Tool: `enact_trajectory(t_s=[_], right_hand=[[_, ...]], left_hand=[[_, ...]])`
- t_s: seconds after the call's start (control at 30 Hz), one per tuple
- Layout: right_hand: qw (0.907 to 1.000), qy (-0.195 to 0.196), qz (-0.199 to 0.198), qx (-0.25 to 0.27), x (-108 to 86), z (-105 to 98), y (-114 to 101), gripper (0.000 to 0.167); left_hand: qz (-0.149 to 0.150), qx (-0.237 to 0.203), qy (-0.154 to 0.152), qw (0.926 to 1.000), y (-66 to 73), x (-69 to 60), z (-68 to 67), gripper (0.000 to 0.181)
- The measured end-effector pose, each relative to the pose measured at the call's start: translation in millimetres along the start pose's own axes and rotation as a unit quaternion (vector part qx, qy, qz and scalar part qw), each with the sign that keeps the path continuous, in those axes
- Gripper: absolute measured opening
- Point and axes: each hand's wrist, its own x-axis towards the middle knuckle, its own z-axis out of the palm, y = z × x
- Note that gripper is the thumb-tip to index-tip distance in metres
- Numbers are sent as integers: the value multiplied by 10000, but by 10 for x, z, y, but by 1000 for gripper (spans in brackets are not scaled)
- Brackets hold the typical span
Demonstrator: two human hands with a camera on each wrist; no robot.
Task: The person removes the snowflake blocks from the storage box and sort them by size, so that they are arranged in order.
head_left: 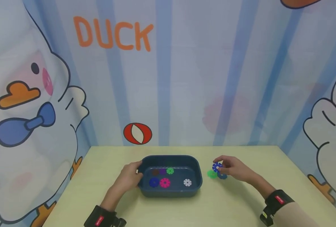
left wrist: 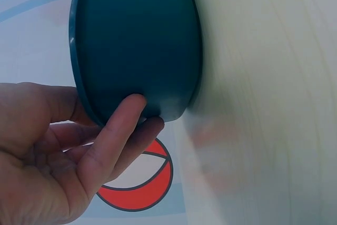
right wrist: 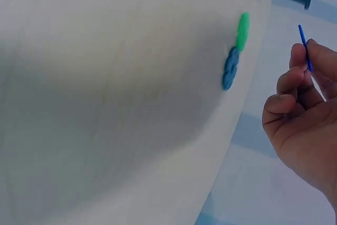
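My left hand grips the left end of a dark blue-green bin, and in the left wrist view its fingers lie against the bin's outer wall. Between thumb and fingertips my right hand pinches a blue notched disc, seen edge-on in the right wrist view. Below it on the table lie a green disc and a darker blue disc, side by side. Inside the bin are several discs, among them a pink one, a white one and a green one.
The pale yellow table carries the bin near its middle. A printed cloth with ducks and lettering stands behind the table and at both sides. Both wrists wear black straps with small cameras.
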Motion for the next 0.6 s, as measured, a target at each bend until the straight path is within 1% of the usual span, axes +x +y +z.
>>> enact_trajectory(t_s=[0.27, 0.43, 0.6], right_hand=[[9989, 239, 370, 131, -161, -93, 302, 30], [9982, 354, 491, -23, -236, -130, 442, 28], [9963, 467, 668, -261, -287, -149, 488, 26]], left_hand=[[-36, 68, -15, 10000, 17, -17, -21, 57], [58, 49, 9, 10000, 11, 2, -13, 57], [49, 72, 33, 10000, 1, 13, -3, 58]])
